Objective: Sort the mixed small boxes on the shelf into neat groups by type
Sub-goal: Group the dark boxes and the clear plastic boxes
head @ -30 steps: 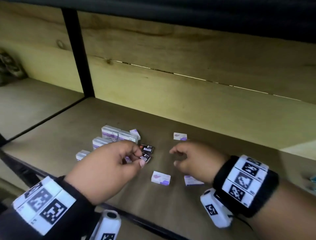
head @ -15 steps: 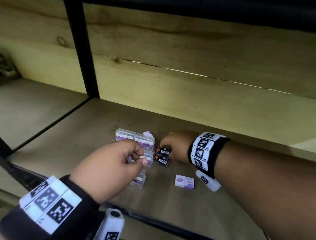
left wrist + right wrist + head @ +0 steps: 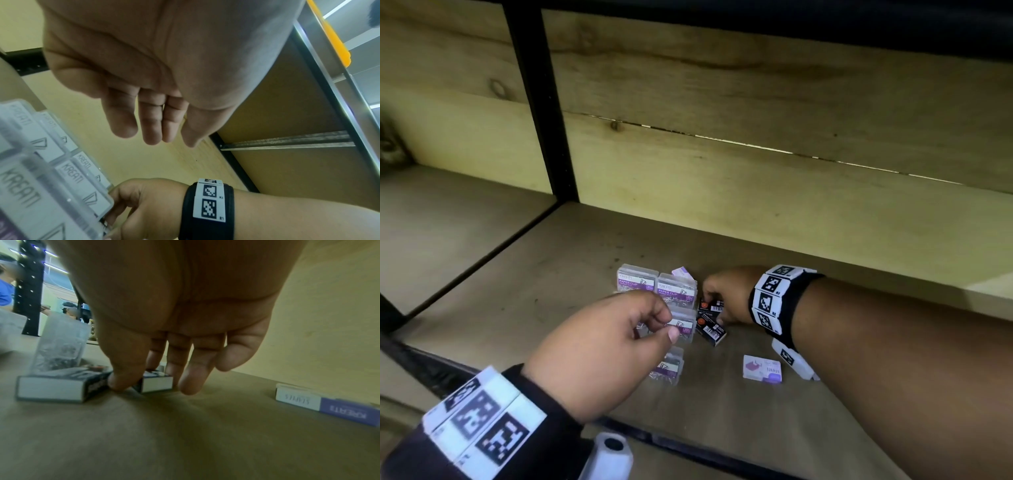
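Note:
Several clear paper clip boxes (image 3: 637, 282) stand grouped at the shelf's middle, seen close in the left wrist view (image 3: 41, 186). My left hand (image 3: 667, 328) hovers over them with loosely curled fingers (image 3: 154, 138) and holds nothing. Two black boxes lie right of the clear ones. My right hand (image 3: 710, 308) reaches in from the right and pinches the far black box (image 3: 158, 383) between thumb and index finger. The near black box (image 3: 711, 330) lies flat beside the thumb. A white and purple staples box (image 3: 762, 367) lies under my right wrist.
Another small purple box (image 3: 683, 273) leans behind the clear boxes. A black post (image 3: 541, 102) splits the shelf (image 3: 551, 274) on the left, and a wooden back wall (image 3: 756, 205) closes it. People stand beyond the shelf in the right wrist view.
My right hand has moved left from the white and purple boxes to the black boxes and taken hold of one. My left hand has kept hovering over the clear boxes.

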